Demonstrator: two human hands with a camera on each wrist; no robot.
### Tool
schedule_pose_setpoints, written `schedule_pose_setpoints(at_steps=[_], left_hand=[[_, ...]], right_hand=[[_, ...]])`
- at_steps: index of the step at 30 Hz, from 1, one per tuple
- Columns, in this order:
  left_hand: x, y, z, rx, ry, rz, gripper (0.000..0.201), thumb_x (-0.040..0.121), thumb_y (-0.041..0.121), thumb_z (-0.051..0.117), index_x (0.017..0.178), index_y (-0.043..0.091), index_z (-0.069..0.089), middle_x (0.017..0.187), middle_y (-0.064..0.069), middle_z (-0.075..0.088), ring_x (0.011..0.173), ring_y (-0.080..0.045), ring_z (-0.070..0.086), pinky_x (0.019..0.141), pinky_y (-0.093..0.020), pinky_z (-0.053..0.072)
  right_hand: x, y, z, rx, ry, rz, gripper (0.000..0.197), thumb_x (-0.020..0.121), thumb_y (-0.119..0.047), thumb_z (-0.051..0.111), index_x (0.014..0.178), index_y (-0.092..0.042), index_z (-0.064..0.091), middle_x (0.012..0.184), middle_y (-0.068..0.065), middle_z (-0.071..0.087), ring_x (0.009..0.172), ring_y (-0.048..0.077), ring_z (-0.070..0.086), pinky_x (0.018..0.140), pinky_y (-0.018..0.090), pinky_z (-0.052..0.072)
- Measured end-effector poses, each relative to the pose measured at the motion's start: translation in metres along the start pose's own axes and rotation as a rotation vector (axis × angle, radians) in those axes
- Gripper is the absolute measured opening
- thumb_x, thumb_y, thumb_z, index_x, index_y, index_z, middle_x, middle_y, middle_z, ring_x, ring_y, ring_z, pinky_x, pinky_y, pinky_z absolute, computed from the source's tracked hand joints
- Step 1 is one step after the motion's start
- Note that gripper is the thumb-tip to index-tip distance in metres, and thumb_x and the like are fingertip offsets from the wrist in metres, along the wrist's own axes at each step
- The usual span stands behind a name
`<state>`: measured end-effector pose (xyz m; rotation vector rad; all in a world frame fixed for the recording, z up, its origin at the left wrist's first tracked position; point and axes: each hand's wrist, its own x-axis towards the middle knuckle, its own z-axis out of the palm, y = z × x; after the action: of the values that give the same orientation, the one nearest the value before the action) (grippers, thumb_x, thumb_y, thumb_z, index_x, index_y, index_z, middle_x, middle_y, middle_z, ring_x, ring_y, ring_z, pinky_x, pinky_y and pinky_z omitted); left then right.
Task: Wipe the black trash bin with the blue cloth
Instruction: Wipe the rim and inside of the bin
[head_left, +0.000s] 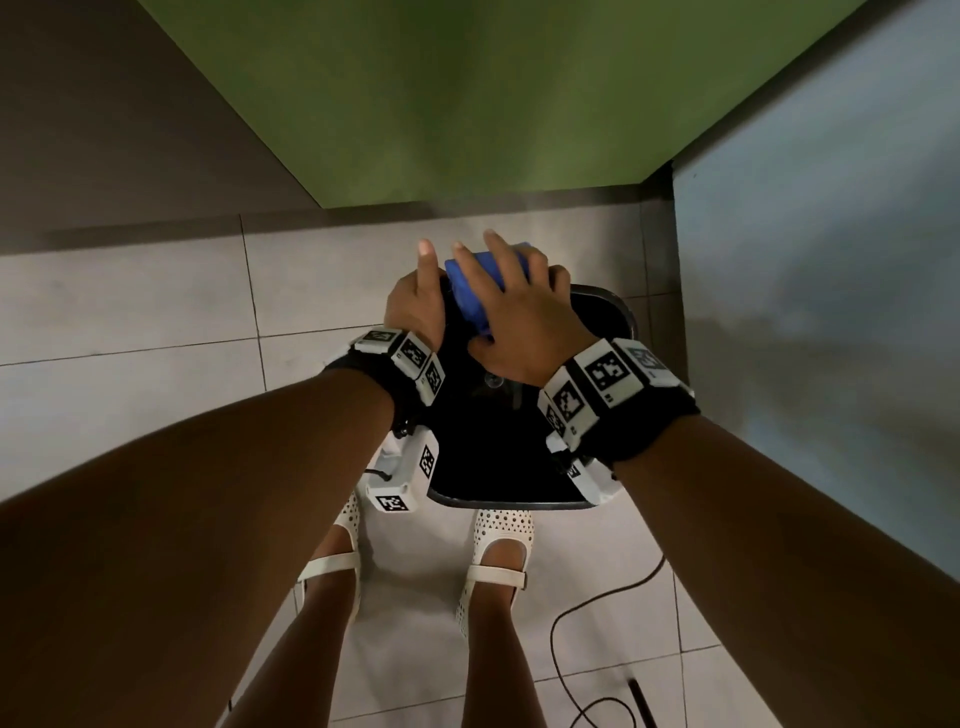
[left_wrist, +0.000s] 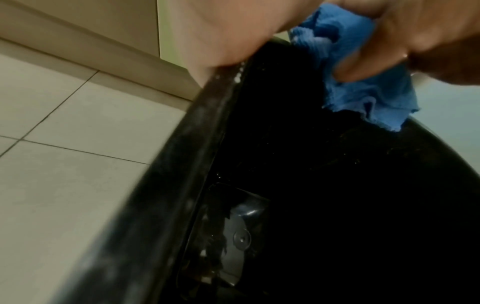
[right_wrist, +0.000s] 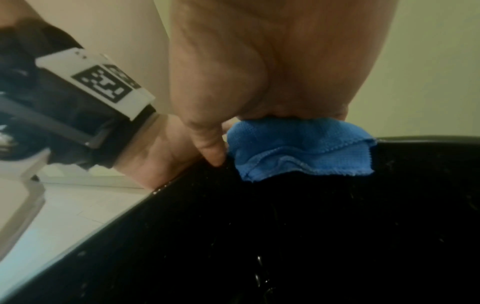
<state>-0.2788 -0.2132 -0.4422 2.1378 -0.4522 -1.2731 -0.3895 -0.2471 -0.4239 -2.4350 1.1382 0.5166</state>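
The black trash bin (head_left: 519, 503) stands open on the tiled floor in front of my feet. A folded blue cloth (head_left: 470, 291) is draped over its far rim. My right hand (head_left: 519, 312) grips the cloth, fingers over the rim's outside and thumb pressing the cloth (right_wrist: 298, 152) against the inner wall (right_wrist: 285, 236). My left hand (head_left: 415, 306) holds the far-left rim beside it, one finger sticking up. From the left wrist, the palm sits on the wet rim (left_wrist: 168, 185) and the cloth (left_wrist: 363, 98) hangs inside the bin. Debris lies at the bin's bottom.
A green panel (head_left: 467, 104) rises just behind the bin and a pale blue wall (head_left: 805, 234) stands close on the right. My white shoes (head_left: 498, 545) are against the bin's near side. A black cable (head_left: 561, 623) loops over the floor at the lower right.
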Motion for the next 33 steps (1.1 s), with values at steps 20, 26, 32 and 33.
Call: schedule_pose_setpoints(at_steps=[20, 26, 32, 33], left_hand=[[0.015, -0.022, 0.005, 0.056, 0.067, 0.121, 0.051, 0.096, 0.049, 0.029, 0.083, 0.012, 0.062, 0.082, -0.007, 0.064, 0.084, -0.026, 0.062, 0.074, -0.03, 0.046], [0.014, -0.018, 0.003, 0.138, 0.1, 0.095, 0.054, 0.095, 0.052, 0.028, 0.084, 0.013, 0.063, 0.077, 0.0, 0.059, 0.072, -0.016, 0.052, 0.071, -0.022, 0.035], [0.014, -0.019, 0.002, 0.244, -0.026, 0.211, 0.048, 0.09, 0.054, 0.042, 0.062, 0.016, 0.049, 0.057, 0.001, 0.047, 0.056, -0.014, 0.045, 0.054, -0.024, 0.035], [0.013, -0.019, 0.002, 0.263, -0.055, 0.238, 0.043, 0.089, 0.053, 0.045, 0.068, 0.017, 0.055, 0.059, 0.001, 0.052, 0.061, -0.016, 0.05, 0.057, -0.025, 0.039]], right_hand=[[0.033, 0.013, 0.006, 0.131, 0.157, -0.095, 0.04, 0.089, -0.046, 0.048, 0.12, -0.022, 0.053, 0.107, 0.004, 0.061, 0.094, 0.03, 0.057, 0.08, 0.04, 0.042], [-0.005, 0.063, 0.014, 0.231, 0.185, 0.121, 0.045, 0.089, -0.047, 0.045, 0.126, -0.023, 0.05, 0.118, 0.008, 0.058, 0.102, 0.034, 0.054, 0.088, 0.041, 0.042], [-0.021, 0.076, 0.02, 0.368, 0.2, 0.352, 0.04, 0.094, -0.037, 0.044, 0.13, -0.02, 0.044, 0.123, 0.016, 0.05, 0.103, 0.037, 0.053, 0.083, 0.039, 0.044], [-0.019, 0.072, 0.02, 0.36, 0.219, 0.368, 0.039, 0.094, -0.037, 0.043, 0.129, -0.019, 0.044, 0.122, 0.016, 0.05, 0.103, 0.036, 0.052, 0.083, 0.04, 0.044]])
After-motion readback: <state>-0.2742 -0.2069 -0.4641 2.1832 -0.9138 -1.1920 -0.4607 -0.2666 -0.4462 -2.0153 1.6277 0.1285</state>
